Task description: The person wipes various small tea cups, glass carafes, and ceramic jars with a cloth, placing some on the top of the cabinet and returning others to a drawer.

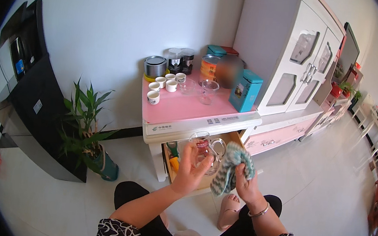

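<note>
My left hand (191, 170) grips a clear glass pitcher (212, 167) with a looped handle and a red mark near its rim. My right hand (247, 183) holds a bunched teal, grey and white knitted cloth (230, 167) just right of the pitcher. Both are above an open wooden drawer (233, 138), where something yellow and something green show at the left. On the pink tabletop (179, 108) behind stand several small white cups (153, 97), a clear glass bowl (187, 87) and a clear cup (209, 92).
A teal tin (246, 91), an orange can (209, 68), dark-filled jars (174, 60) and a metal canister (155, 66) stand at the table's back and right. A potted plant (92, 132) is left, a white cabinet (285, 59) right. My knees flank the drawer.
</note>
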`<state>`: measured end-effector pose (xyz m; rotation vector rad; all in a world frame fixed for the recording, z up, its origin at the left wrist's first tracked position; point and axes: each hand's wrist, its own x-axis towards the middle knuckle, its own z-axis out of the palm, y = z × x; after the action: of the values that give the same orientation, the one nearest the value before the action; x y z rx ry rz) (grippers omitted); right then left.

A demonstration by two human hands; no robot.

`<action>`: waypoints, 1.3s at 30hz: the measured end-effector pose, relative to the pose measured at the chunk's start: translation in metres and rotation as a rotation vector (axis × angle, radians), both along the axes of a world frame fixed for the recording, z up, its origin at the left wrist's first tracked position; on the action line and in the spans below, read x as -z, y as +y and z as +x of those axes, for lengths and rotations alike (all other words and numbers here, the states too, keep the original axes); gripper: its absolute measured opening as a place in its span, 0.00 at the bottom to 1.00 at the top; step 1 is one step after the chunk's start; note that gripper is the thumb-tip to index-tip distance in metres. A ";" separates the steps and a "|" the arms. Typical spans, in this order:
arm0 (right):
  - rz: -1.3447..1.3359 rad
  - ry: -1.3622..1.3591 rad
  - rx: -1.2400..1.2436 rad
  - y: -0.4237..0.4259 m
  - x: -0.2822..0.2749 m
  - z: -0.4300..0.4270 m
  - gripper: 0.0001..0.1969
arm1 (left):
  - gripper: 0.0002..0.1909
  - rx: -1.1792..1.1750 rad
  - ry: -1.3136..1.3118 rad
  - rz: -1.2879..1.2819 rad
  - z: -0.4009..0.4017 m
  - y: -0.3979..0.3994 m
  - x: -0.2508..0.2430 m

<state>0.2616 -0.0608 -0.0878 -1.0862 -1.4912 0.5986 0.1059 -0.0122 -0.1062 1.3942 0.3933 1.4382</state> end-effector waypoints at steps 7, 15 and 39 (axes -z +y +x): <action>0.054 0.027 -0.050 0.021 -0.013 -0.002 0.11 | 0.19 0.193 0.149 -0.080 0.010 -0.005 -0.011; -0.584 0.931 -0.358 0.057 0.007 0.027 0.14 | 0.18 0.340 0.218 -0.153 0.012 0.029 -0.022; -0.402 0.586 -0.270 0.082 0.042 0.039 0.15 | 0.31 0.057 0.341 0.222 0.028 0.074 0.017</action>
<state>0.3009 0.0212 -0.1297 -0.8955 -1.0226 1.3257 0.1343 0.0615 -0.1234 1.8262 0.4145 1.2252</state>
